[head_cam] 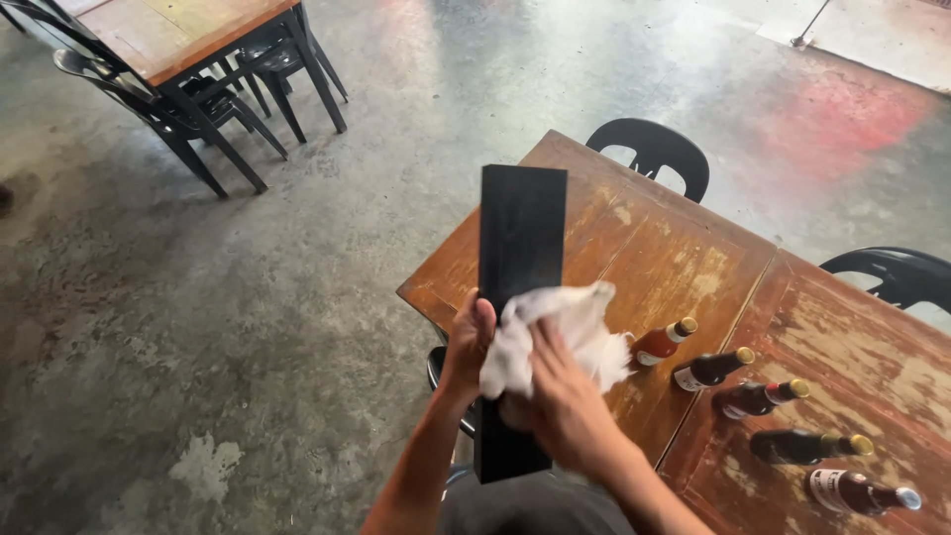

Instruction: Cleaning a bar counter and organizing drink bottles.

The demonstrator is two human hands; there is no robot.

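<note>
A long flat black board stands upright in front of me, above the near corner of a worn wooden table. My left hand grips its left edge about two thirds of the way down. My right hand presses a crumpled white cloth against the board's face. The board's lower end shows below my hands.
Several brown bottles with gold caps lie in a row on the table to the right. Black plastic chairs stand at the table's far side. Another wooden table with black chairs sits at the top left on the concrete floor.
</note>
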